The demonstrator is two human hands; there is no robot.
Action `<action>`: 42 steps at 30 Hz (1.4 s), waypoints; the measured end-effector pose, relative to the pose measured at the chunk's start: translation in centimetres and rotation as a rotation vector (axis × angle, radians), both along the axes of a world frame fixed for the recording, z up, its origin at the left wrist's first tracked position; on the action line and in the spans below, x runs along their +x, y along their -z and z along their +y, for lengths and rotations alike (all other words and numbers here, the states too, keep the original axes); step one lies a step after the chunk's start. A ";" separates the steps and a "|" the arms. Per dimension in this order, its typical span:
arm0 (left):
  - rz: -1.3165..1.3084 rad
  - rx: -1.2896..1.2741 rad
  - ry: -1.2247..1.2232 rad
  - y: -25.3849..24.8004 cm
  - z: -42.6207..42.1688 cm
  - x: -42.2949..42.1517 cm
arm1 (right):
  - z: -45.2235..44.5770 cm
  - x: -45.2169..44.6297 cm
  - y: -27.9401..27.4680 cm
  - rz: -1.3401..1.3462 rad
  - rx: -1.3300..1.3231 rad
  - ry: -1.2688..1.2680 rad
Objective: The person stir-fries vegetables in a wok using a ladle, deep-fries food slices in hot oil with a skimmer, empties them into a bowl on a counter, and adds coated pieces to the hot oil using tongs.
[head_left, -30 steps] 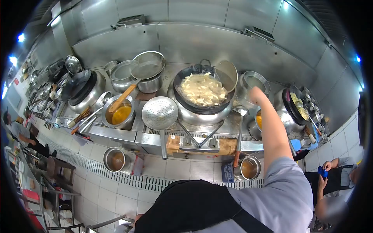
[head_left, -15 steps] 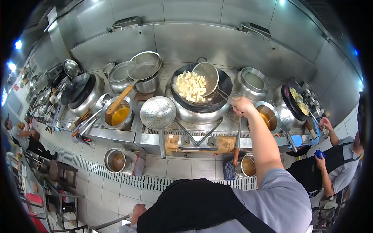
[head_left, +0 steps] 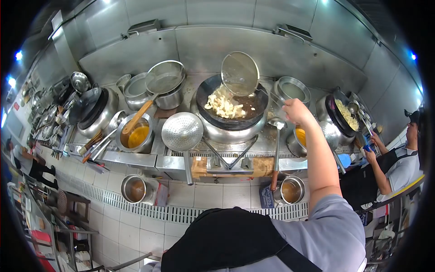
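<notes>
My right hand [head_left: 295,111] is closed around the handle of a round mesh strainer [head_left: 240,74]. The strainer is tilted up over the back of a large black wok [head_left: 258,106]. Pale cut pieces of food [head_left: 223,105] lie in the wok's left half, and dark liquid shows at its right. My left hand is hidden below my body at the bottom edge. In front of the wok, a ladle [head_left: 276,136] with a wooden handle rests on the stove edge.
A perforated skimmer [head_left: 182,131] lies left of the wok. Beyond it stands a pot of orange liquid [head_left: 147,144]. On the right, a co-worker [head_left: 396,174] stands near a second wok [head_left: 333,119]. Two pots [head_left: 136,189] of brownish liquid sit low in front.
The strainer has swung up and back above the wok, and my right hand has moved up and right. My left hand has gone out of sight. The co-worker reaches toward the right wok.
</notes>
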State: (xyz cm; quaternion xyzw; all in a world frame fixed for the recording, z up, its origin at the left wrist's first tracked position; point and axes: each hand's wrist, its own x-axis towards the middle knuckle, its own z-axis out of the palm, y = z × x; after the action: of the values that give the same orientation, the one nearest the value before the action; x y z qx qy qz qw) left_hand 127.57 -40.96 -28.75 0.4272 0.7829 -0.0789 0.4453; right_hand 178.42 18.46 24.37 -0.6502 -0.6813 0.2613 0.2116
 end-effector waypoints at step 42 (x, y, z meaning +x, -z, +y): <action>-0.010 0.058 0.007 -0.3 2.5 0.3 | 1.5 0.0 0.5 0.758 -0.265 0.103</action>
State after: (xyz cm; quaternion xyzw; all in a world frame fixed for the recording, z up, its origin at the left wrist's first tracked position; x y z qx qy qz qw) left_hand 127.85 -38.49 -28.47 0.4429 0.7812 -0.0556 0.4365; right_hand 178.40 20.00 23.85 -0.5626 -0.4819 0.5572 0.3752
